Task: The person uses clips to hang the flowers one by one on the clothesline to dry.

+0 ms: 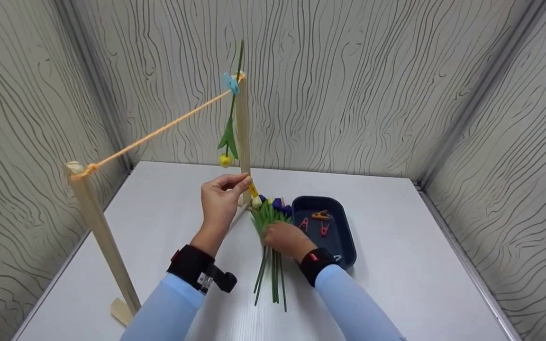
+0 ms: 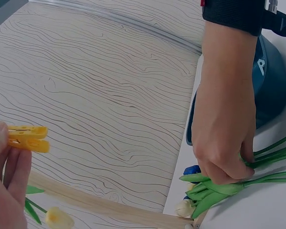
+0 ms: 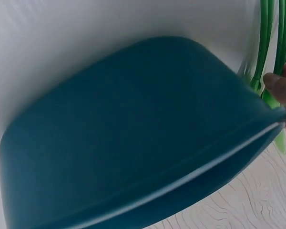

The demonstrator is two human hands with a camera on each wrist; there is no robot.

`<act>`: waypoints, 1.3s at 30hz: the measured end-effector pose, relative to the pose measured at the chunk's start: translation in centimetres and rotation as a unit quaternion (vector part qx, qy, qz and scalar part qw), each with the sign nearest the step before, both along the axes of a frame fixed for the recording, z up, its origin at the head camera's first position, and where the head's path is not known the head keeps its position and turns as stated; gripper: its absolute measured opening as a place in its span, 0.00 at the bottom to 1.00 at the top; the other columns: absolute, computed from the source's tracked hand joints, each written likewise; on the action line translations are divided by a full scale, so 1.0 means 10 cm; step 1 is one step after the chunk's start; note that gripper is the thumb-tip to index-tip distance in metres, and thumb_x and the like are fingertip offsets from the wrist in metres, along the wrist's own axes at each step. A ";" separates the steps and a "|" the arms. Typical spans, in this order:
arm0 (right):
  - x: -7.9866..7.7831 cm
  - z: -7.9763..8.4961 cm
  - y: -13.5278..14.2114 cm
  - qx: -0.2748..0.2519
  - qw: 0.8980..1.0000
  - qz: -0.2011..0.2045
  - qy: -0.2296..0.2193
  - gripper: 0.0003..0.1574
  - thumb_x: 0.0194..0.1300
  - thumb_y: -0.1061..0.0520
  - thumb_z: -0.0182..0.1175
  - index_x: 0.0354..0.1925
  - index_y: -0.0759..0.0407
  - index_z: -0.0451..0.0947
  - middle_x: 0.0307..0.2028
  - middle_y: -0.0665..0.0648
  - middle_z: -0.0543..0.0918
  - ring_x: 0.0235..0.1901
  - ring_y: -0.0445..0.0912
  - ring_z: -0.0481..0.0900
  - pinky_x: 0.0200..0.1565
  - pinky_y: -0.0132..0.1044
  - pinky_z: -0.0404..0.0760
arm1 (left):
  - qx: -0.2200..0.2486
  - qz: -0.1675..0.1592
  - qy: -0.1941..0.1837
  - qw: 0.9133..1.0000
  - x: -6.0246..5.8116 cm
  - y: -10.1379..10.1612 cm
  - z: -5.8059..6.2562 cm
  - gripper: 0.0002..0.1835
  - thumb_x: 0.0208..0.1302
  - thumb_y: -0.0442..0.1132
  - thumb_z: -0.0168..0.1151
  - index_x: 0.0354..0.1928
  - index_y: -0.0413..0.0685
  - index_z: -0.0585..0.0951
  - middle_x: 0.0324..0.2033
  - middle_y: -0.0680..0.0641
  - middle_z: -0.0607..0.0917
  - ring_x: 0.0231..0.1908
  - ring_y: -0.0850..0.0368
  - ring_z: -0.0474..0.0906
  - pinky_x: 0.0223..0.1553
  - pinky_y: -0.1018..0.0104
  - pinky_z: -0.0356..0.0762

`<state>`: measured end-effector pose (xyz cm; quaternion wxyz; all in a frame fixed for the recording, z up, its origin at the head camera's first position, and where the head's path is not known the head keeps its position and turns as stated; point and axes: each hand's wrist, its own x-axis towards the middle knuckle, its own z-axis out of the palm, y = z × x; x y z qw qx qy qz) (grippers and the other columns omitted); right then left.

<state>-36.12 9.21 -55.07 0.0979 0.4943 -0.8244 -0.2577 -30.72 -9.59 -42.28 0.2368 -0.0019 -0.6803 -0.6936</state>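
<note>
My left hand [image 1: 221, 199] pinches a yellow clothespin [image 2: 31, 144] between thumb and fingers, held up near the far wooden post. Lower and to the right, my right hand [image 1: 288, 237] is over a bunch of artificial tulips [image 1: 267, 214], its fingers curled at the stems just below the leaves. How many stems it grips is hidden. The bunch lies on the table, with white, yellow and dark blue heads pointing away from me. One yellow tulip [image 1: 225, 160] hangs head down from an orange cord [image 1: 168, 125], clipped by a light blue clothespin [image 1: 231, 84].
The cord runs between a near wooden post [image 1: 104, 237] on the left and a far wooden post [image 1: 243, 128]. Right of the bunch stands a dark blue tray [image 1: 350, 244] holding several clothespins, among them an orange clothespin [image 1: 321, 215]. Patterned walls enclose the white table [image 1: 396, 284].
</note>
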 end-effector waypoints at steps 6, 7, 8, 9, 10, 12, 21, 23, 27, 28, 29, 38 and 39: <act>-0.01 0.01 0.02 0.010 1.000 -0.013 -0.019 0.14 0.68 0.59 0.76 0.49 0.44 0.91 0.42 0.43 0.94 0.44 0.39 0.89 0.53 0.30 0.88 | -0.007 0.000 -0.006 1.000 0.01 -0.01 -0.02 0.06 0.65 0.31 0.78 0.43 0.40 0.94 0.38 0.41 0.96 0.35 0.65 0.87 0.38 0.78 0.86; -0.01 0.02 0.03 0.005 0.999 -0.019 -0.030 0.15 0.67 0.60 0.76 0.49 0.44 0.91 0.42 0.44 0.93 0.43 0.39 0.89 0.53 0.30 0.88 | -0.007 -0.001 -0.007 1.000 0.01 -0.01 -0.02 0.06 0.64 0.31 0.78 0.43 0.41 0.94 0.38 0.42 0.95 0.35 0.65 0.87 0.38 0.78 0.86; -0.01 0.03 0.04 -0.001 0.999 -0.026 -0.041 0.16 0.66 0.60 0.76 0.49 0.44 0.91 0.41 0.44 0.93 0.43 0.39 0.88 0.53 0.30 0.88 | -0.005 -0.002 -0.008 1.000 0.01 -0.01 -0.02 0.06 0.64 0.31 0.78 0.43 0.41 0.94 0.38 0.42 0.95 0.36 0.65 0.87 0.38 0.78 0.86; -0.01 0.05 0.04 -0.013 0.998 -0.030 -0.053 0.16 0.65 0.61 0.77 0.49 0.44 0.91 0.41 0.45 0.93 0.43 0.39 0.88 0.53 0.30 0.88 | -0.004 -0.002 -0.010 1.000 0.01 -0.01 -0.02 0.06 0.64 0.31 0.78 0.43 0.41 0.94 0.38 0.42 0.95 0.36 0.65 0.87 0.39 0.78 0.86; -0.01 0.06 0.05 -0.028 0.997 -0.032 -0.064 0.17 0.65 0.62 0.77 0.49 0.44 0.92 0.41 0.45 0.94 0.42 0.40 0.89 0.53 0.30 0.89 | -0.001 -0.001 -0.012 1.000 0.01 -0.01 -0.01 0.06 0.65 0.31 0.78 0.43 0.41 0.94 0.38 0.43 0.95 0.36 0.64 0.87 0.39 0.78 0.86; -0.03 0.09 0.07 -0.056 0.995 -0.026 -0.074 0.17 0.65 0.62 0.77 0.48 0.44 0.92 0.40 0.46 0.94 0.41 0.40 0.89 0.52 0.30 0.89 | 0.002 0.002 -0.014 1.000 0.01 -0.02 -0.01 0.06 0.64 0.31 0.79 0.42 0.40 0.94 0.37 0.44 0.95 0.36 0.64 0.86 0.38 0.78 0.86; -0.09 0.12 0.15 -0.153 0.984 -0.007 -0.094 0.16 0.71 0.61 0.72 0.54 0.45 0.91 0.49 0.48 0.93 0.50 0.42 0.89 0.57 0.33 0.89 | 0.004 0.002 -0.016 1.000 -0.01 -0.03 -0.02 0.07 0.65 0.32 0.78 0.43 0.39 0.94 0.37 0.44 0.95 0.36 0.64 0.86 0.38 0.77 0.85; -0.11 0.12 0.16 -0.210 0.967 -0.028 -0.141 0.17 0.74 0.63 0.69 0.55 0.46 0.91 0.53 0.49 0.93 0.53 0.43 0.89 0.59 0.37 0.89 | 0.002 0.003 -0.015 1.000 0.00 -0.03 -0.01 0.06 0.65 0.32 0.78 0.43 0.40 0.94 0.37 0.44 0.95 0.36 0.64 0.87 0.38 0.76 0.85; -0.16 0.17 0.21 -0.355 0.906 -0.064 -0.222 0.17 0.80 0.62 0.60 0.57 0.47 0.89 0.56 0.51 0.92 0.57 0.46 0.89 0.62 0.43 0.88 | 0.001 0.006 -0.013 1.000 0.00 -0.03 0.00 0.06 0.65 0.32 0.78 0.43 0.40 0.94 0.37 0.44 0.95 0.37 0.64 0.86 0.38 0.77 0.84; -0.17 0.19 0.22 -0.391 0.888 -0.068 -0.233 0.16 0.81 0.61 0.59 0.57 0.48 0.89 0.56 0.52 0.92 0.57 0.46 0.89 0.62 0.44 0.89 | 0.001 0.007 -0.012 1.000 -0.01 -0.03 0.00 0.06 0.66 0.32 0.78 0.43 0.41 0.94 0.37 0.44 0.95 0.37 0.64 0.86 0.38 0.77 0.85; -0.19 0.22 0.23 -0.424 0.871 -0.068 -0.239 0.16 0.82 0.61 0.58 0.56 0.49 0.89 0.55 0.53 0.92 0.56 0.47 0.89 0.62 0.45 0.89 | 0.001 0.008 -0.012 1.000 -0.01 -0.03 0.01 0.06 0.66 0.32 0.78 0.43 0.41 0.94 0.37 0.44 0.95 0.38 0.64 0.86 0.39 0.77 0.85; -0.33 0.42 0.28 -0.576 0.793 -0.056 -0.191 0.11 0.76 0.72 0.62 0.49 0.63 0.87 0.47 0.63 0.91 0.50 0.54 0.90 0.53 0.48 0.91 | -0.001 0.016 -0.007 1.000 -0.01 -0.01 0.06 0.06 0.66 0.32 0.77 0.43 0.40 0.94 0.39 0.43 0.95 0.39 0.65 0.86 0.41 0.79 0.86; -0.34 0.44 0.28 -0.584 0.788 -0.057 -0.184 0.11 0.75 0.72 0.62 0.49 0.63 0.87 0.47 0.64 0.91 0.50 0.54 0.90 0.54 0.48 0.91 | -0.004 0.017 -0.006 1.000 -0.01 -0.01 0.07 0.06 0.65 0.31 0.78 0.43 0.40 0.94 0.39 0.43 0.95 0.39 0.65 0.86 0.41 0.79 0.86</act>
